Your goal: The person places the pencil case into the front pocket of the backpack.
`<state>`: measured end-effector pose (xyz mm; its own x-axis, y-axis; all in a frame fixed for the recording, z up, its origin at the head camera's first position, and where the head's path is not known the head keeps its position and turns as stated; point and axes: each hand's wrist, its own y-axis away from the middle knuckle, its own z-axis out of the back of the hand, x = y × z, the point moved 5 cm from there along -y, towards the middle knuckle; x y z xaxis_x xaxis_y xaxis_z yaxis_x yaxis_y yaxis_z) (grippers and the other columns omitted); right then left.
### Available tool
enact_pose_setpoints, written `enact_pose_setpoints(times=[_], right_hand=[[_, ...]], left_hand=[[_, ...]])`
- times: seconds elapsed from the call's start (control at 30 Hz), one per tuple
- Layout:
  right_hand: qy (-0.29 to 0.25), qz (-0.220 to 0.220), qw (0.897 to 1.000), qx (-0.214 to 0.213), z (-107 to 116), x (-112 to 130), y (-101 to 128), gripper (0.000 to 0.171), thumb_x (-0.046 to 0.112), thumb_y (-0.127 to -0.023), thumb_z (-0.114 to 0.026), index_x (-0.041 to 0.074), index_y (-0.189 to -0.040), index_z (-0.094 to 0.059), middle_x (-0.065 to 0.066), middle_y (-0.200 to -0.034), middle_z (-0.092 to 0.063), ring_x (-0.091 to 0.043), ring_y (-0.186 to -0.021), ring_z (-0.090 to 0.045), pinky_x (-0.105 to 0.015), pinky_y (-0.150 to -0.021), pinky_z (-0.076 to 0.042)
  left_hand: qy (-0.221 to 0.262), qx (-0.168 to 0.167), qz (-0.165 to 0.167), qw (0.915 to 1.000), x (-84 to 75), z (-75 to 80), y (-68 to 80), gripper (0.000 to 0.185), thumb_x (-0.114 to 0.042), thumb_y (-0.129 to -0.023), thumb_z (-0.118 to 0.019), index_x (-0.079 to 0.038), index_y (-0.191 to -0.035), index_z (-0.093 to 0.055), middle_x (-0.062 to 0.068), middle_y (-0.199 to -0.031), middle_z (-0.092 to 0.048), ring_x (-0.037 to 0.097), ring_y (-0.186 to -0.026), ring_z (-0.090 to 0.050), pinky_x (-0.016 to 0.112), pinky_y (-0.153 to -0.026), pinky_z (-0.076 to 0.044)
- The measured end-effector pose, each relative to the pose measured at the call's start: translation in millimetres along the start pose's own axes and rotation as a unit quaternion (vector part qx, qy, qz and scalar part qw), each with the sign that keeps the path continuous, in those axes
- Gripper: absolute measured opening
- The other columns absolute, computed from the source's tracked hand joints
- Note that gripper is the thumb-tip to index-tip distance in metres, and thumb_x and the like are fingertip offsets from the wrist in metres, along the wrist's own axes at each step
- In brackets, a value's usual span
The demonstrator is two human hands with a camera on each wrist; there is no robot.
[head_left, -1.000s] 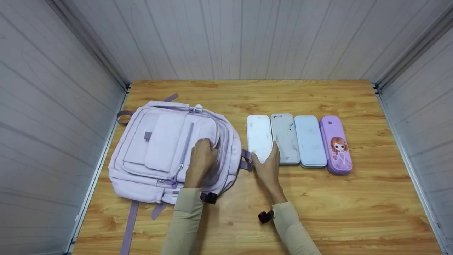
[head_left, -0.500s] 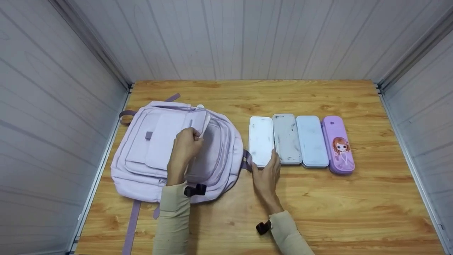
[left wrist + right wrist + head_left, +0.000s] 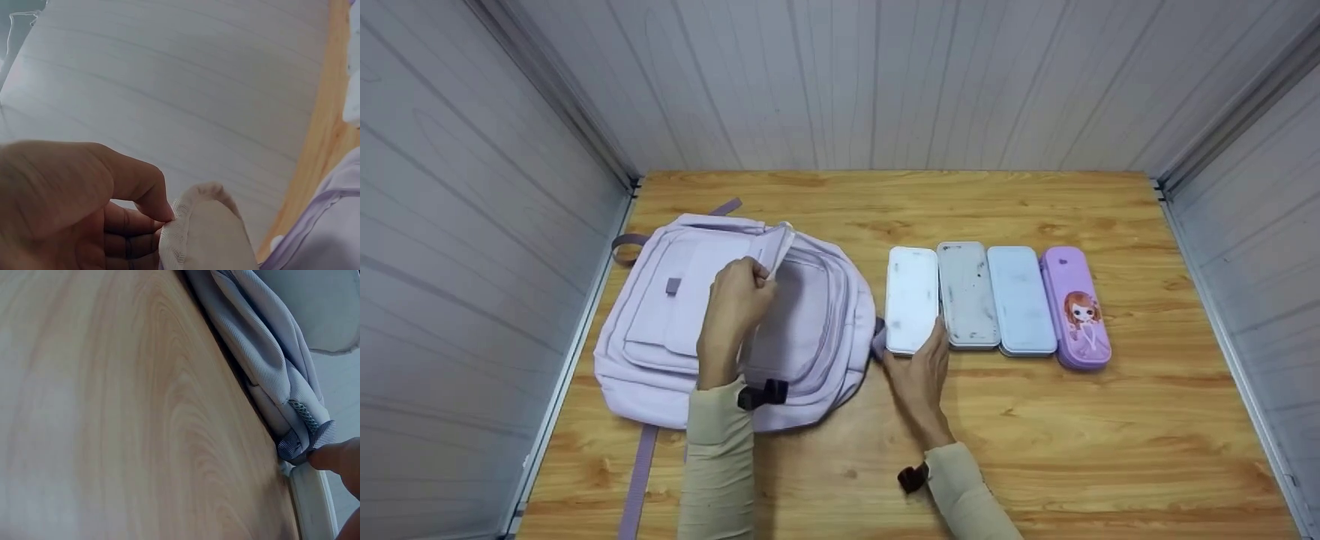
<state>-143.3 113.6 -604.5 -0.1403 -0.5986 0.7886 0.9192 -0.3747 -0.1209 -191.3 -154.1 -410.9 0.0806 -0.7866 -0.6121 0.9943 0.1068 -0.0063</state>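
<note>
A pale lilac backpack lies flat on the wooden table. My left hand pinches the edge of its front pocket flap between thumb and fingers and holds it folded back, baring the pocket's inside. Right of the bag is a white pencil case, first in a row. My right hand grips its near end, with the thumb at the left corner and the fingers along the right edge. In the right wrist view, the thumb tip also meets a purple strap loop of the bag.
Beside the white case lie a scuffed grey pencil case, a light blue one and a purple one with a doll picture. A loose strap trails toward the front. Panel walls enclose the table.
My left hand has drawn the pocket flap up and leftward, opening the pocket wide. My right hand has slid slightly nearer on the white pencil case, which stays in its place.
</note>
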Motion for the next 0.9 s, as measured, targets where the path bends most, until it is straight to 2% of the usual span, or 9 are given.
enact_pose_setpoints(times=[0.13,0.37,0.67,0.9], right_hand=[[0.01,-0.009,1.0,0.005,-1,-1,-3,0.113,0.03,-0.067,-0.084,0.001,-0.15,-0.013,-0.023,-0.149,-0.025,-0.039,-0.134,-0.031,-0.05,-0.109,-0.029],[-0.022,-0.037,0.999,0.008,2,-7,-8,0.109,0.027,-0.069,-0.084,0.001,-0.15,-0.016,-0.022,-0.152,-0.025,-0.036,-0.139,-0.027,-0.044,-0.116,-0.021],[-0.048,-0.041,0.997,0.04,3,-8,-7,0.104,0.027,-0.072,-0.08,-0.001,-0.151,-0.018,-0.021,-0.156,-0.019,-0.035,-0.144,-0.02,-0.043,-0.117,-0.018],[-0.079,-0.045,0.996,0.018,7,-7,-4,0.102,0.029,-0.072,-0.081,0.0,-0.15,-0.022,-0.021,-0.155,-0.022,-0.035,-0.143,-0.022,-0.043,-0.117,-0.02]], left_hand=[[0.005,-0.005,0.007,1.0,-0.9,5.7,0.3,0.016,-0.01,-0.081,-0.057,0.001,-0.089,-0.064,0.01,-0.084,-0.058,0.028,-0.082,-0.057,0.043,-0.075,-0.047],[0.01,-0.003,0.004,0.9999,0.4,8.0,-0.3,0.017,-0.011,-0.082,-0.056,0.001,-0.091,-0.064,0.01,-0.085,-0.058,0.028,-0.082,-0.056,0.042,-0.074,-0.047],[0.012,0.003,0.012,0.9999,8.1,14.3,-0.5,0.019,-0.014,-0.084,-0.058,0.001,-0.094,-0.064,0.008,-0.083,-0.057,0.026,-0.08,-0.055,0.038,-0.072,-0.045],[-0.001,0.008,0.01,0.9999,5.2,19.4,-2.2,0.018,-0.014,-0.084,-0.057,0.0,-0.092,-0.064,0.008,-0.083,-0.057,0.026,-0.08,-0.055,0.039,-0.072,-0.044]])
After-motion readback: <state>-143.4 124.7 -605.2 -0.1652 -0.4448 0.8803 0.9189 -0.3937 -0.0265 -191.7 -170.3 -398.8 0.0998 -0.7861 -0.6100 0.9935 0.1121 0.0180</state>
